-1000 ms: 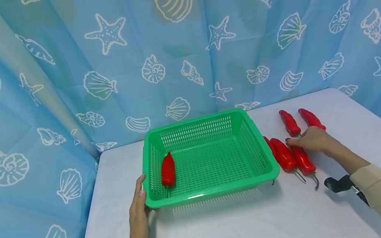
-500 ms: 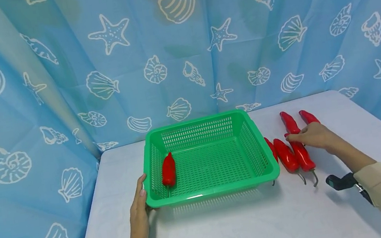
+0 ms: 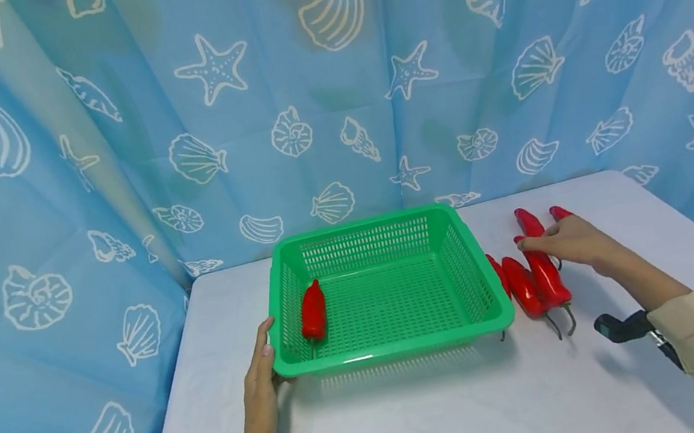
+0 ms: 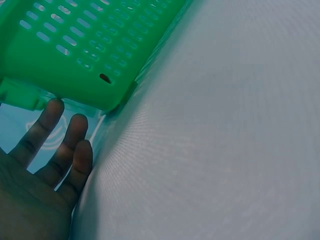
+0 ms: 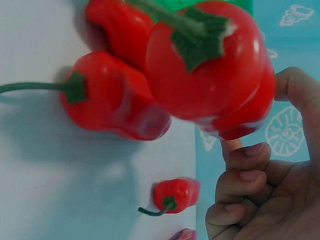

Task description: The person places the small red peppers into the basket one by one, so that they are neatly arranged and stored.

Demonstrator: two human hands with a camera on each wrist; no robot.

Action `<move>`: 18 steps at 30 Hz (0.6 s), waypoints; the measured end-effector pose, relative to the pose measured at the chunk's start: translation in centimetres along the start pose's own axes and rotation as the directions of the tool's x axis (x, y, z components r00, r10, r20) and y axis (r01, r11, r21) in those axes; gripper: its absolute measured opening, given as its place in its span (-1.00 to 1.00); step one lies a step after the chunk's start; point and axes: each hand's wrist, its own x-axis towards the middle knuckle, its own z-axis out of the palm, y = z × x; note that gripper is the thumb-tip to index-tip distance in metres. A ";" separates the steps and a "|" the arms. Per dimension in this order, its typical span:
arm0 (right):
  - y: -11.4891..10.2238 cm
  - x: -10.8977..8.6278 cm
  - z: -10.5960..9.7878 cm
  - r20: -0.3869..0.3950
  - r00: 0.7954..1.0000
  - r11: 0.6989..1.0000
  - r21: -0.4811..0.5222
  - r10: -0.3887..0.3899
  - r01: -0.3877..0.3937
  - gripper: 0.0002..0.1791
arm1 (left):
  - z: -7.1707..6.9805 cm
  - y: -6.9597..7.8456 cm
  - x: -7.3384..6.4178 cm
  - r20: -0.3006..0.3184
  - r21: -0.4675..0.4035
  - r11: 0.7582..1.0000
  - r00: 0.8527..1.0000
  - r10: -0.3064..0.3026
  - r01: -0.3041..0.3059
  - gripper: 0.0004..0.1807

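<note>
My right hand (image 3: pixel 577 241) pinches a long red pepper (image 3: pixel 548 280) between thumb and fingers, right of the basket. In the right wrist view this pepper (image 5: pixel 207 70) looms close, its green stem towards the camera. My left hand (image 3: pixel 260 381) is at the left side of a green plastic basket (image 3: pixel 395 349), fingertips touching its rim. From the left wrist view, the left fingers (image 4: pixel 75 127) look straight and spread beside the perforated basket wall (image 4: pixel 100 55). Inside the basket, at its left, lies one red pepper (image 3: pixel 313 314).
Beside the basket's right wall lie a red pepper (image 3: pixel 523 287) and another (image 3: pixel 497 273) partly hidden by the rim. Farther back are two more, one pepper (image 3: pixel 528 222) and one (image 3: pixel 560 212) partly behind my hand. A blue shell-print curtain (image 3: pixel 299 88) borders the white table (image 3: pixel 420 417).
The right hand has taken hold of the long pepper and raised it slightly, away from the table. The left hand and basket keep their places; the head view has shifted a little.
</note>
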 end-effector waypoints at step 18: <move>-2.8 -0.8 -0.3 0.031 0.996 0.996 0.033 -0.082 0.081 -0.46 | 0.0 -0.9 0.3 -0.019 0.009 1.000 0.999 0.027 -0.027 -0.51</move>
